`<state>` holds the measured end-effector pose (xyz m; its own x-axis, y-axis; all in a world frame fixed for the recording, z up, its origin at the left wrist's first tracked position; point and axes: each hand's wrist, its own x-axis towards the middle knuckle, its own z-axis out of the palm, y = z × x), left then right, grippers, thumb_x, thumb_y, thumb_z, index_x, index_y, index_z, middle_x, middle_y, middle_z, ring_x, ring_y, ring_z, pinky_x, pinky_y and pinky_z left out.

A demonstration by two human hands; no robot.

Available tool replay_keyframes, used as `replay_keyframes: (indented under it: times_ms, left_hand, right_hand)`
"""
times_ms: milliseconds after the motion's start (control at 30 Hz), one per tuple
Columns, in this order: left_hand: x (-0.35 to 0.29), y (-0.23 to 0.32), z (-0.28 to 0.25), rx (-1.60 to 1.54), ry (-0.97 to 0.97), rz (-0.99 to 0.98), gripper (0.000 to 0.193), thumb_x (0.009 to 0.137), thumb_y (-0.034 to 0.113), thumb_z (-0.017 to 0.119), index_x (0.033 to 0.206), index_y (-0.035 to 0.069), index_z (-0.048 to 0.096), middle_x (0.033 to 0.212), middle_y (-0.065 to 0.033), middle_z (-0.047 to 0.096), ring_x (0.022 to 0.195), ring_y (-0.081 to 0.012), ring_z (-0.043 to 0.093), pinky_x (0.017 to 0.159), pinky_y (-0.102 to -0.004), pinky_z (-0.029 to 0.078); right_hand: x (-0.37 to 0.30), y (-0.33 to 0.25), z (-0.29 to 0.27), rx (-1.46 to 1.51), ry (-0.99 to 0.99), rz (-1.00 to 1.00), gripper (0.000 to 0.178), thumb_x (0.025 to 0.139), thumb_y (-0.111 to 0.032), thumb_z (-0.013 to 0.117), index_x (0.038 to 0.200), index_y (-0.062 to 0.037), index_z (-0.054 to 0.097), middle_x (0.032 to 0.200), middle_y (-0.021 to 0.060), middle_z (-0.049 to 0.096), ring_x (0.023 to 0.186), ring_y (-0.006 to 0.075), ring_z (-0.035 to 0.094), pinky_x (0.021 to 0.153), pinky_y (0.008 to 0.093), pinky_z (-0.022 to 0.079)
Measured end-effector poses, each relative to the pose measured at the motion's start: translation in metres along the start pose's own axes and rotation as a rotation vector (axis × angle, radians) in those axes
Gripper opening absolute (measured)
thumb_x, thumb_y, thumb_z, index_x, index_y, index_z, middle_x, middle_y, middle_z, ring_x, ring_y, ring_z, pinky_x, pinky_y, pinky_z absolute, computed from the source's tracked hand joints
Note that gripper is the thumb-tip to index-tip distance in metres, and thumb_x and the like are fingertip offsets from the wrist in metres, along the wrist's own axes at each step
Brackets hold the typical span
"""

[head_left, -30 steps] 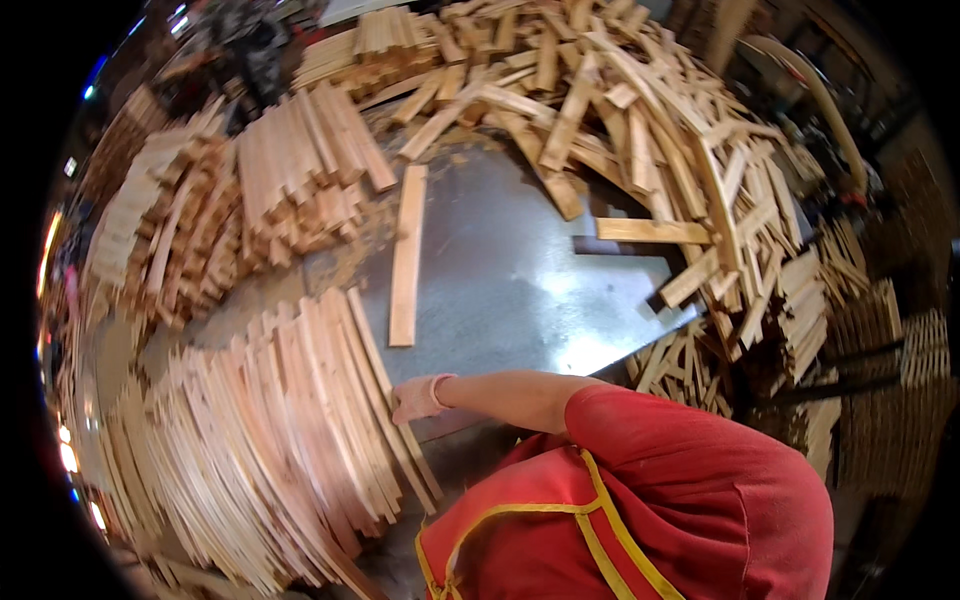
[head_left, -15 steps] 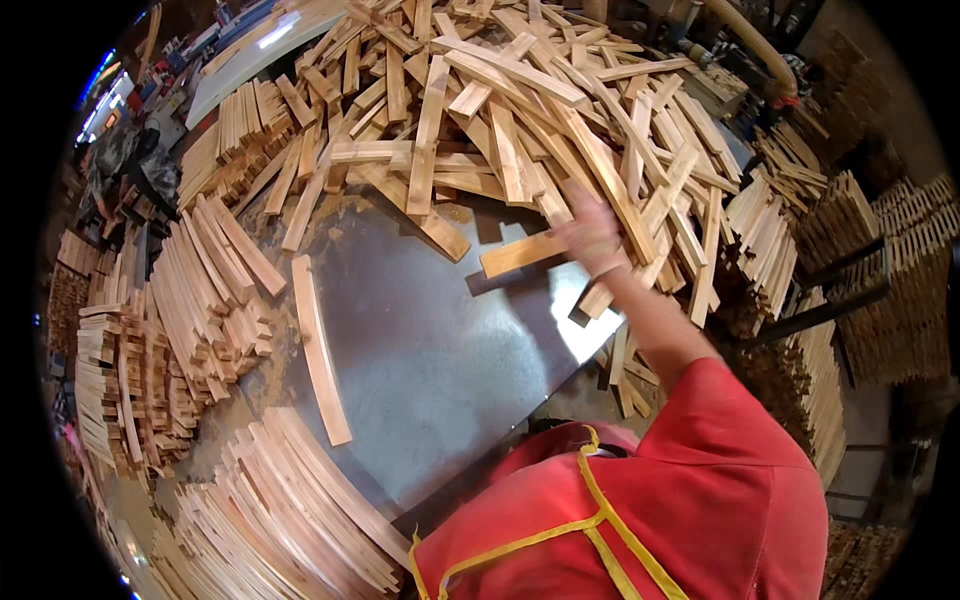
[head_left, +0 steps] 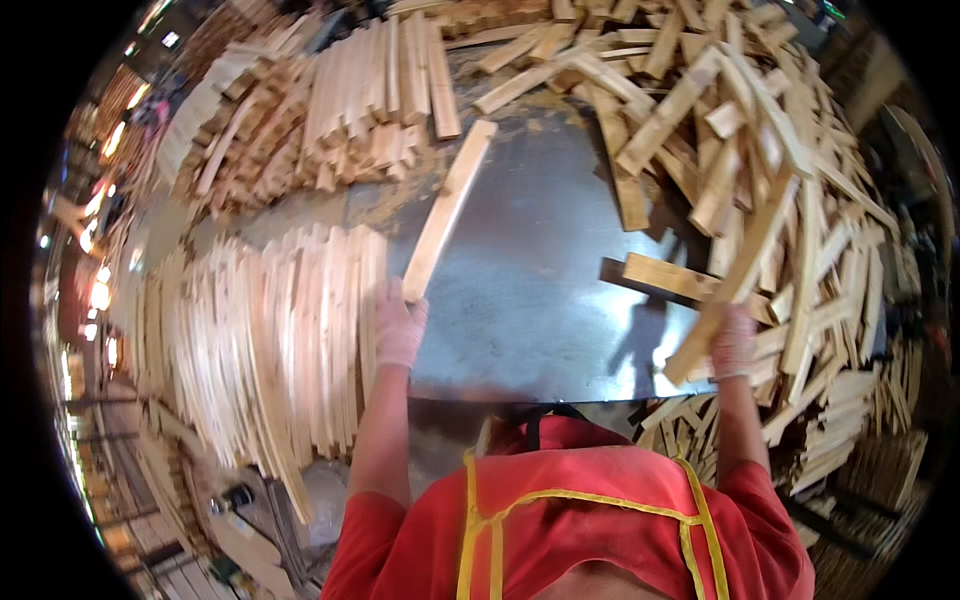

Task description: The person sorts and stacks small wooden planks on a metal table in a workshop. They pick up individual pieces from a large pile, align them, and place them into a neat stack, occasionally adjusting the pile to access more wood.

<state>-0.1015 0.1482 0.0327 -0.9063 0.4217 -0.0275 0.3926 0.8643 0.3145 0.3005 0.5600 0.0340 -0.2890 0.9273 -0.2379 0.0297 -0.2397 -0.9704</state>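
Note:
My right hand (head_left: 735,343) is closed around a wooden slat (head_left: 745,262), which slants up and away over the right side of the metal tabletop (head_left: 520,330). My left hand (head_left: 401,325) is at the near end of another pale slat (head_left: 450,212) lying on the metal, with fingers and thumb on either side of that end. Just left of this hand stands a row of upright-packed slats (head_left: 280,320). A short yellowish slat (head_left: 670,275) lies beyond my right hand, partly covered by the held one.
A loose heap of slats (head_left: 690,140) covers the far right of the table. Stacked slats (head_left: 365,90) stand at the far left, with sawdust (head_left: 400,195) beside them. More slats (head_left: 690,430) lie below the table's near right edge.
The view has swung round to the right. My right hand has drawn back from the heap with a slat in it. My left hand has come into view at the lone slat's end.

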Motion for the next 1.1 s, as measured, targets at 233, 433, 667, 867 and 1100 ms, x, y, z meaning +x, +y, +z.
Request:
replay_keyframes:
  times_ms: [233, 433, 667, 867, 1100]
  left_hand:
    - [0.0, -0.008, 0.028, -0.148, -0.256, 0.037, 0.075, 0.09, 0.026, 0.074, 0.154, 0.003, 0.043, 0.141, -0.0275, 0.058, 0.123, -0.0439, 0.061, 0.106, -0.0485, 0.05]
    - [-0.143, -0.065, 0.001, -0.635, -0.995, 0.004, 0.061, 0.095, 0.023, 0.067, 0.148, -0.001, 0.048, 0.123, -0.0234, 0.069, 0.115, -0.0282, 0.067, 0.098, -0.042, 0.052]
    - [-0.093, -0.018, 0.02, -0.148, -0.276, -0.088, 0.086, 0.094, 0.039, 0.069, 0.16, -0.002, 0.033, 0.137, -0.0277, 0.06, 0.122, -0.0385, 0.064, 0.102, -0.0445, 0.052]
    - [-0.093, 0.027, -0.04, 0.518, -0.349, 0.154, 0.09, 0.092, 0.031, 0.063, 0.167, 0.005, 0.02, 0.161, -0.022, 0.042, 0.151, -0.0351, 0.038, 0.117, -0.0422, 0.038]
    - [-0.075, -0.006, -0.023, 0.698, -0.156, 0.137, 0.082, 0.094, 0.029, 0.059, 0.167, 0.01, 0.025, 0.17, -0.0178, 0.029, 0.157, -0.034, 0.026, 0.126, -0.0436, 0.023]
  right_hand:
    - [-0.135, 0.105, 0.176, -0.208, -0.256, 0.015, 0.048, 0.093, -0.018, 0.062, 0.138, -0.007, 0.052, 0.099, 0.0189, 0.069, 0.087, 0.034, 0.068, 0.079, 0.0453, 0.056]
    - [-0.221, 0.063, 0.263, -0.695, -0.771, 0.22, 0.066, 0.087, -0.031, 0.071, 0.137, 0.0036, 0.045, 0.112, 0.03, 0.071, 0.107, 0.0447, 0.07, 0.094, 0.0503, 0.053]
    - [-0.229, 0.103, 0.312, -0.821, -1.414, 0.041, 0.058, 0.084, -0.04, 0.07, 0.122, 0.0036, 0.062, 0.117, 0.0246, 0.073, 0.11, 0.0382, 0.07, 0.095, 0.0476, 0.053]
    - [-0.166, 0.015, 0.163, -0.585, -0.795, -0.074, 0.067, 0.091, -0.044, 0.065, 0.142, -0.0006, 0.058, 0.125, 0.0224, 0.072, 0.121, 0.035, 0.066, 0.103, 0.0431, 0.051]
    - [-0.064, -0.059, -0.194, -0.121, 0.697, -0.319, 0.035, 0.098, -0.011, 0.065, 0.132, -0.0044, 0.068, 0.118, 0.0062, 0.071, 0.1, 0.0187, 0.065, 0.087, 0.0321, 0.051]
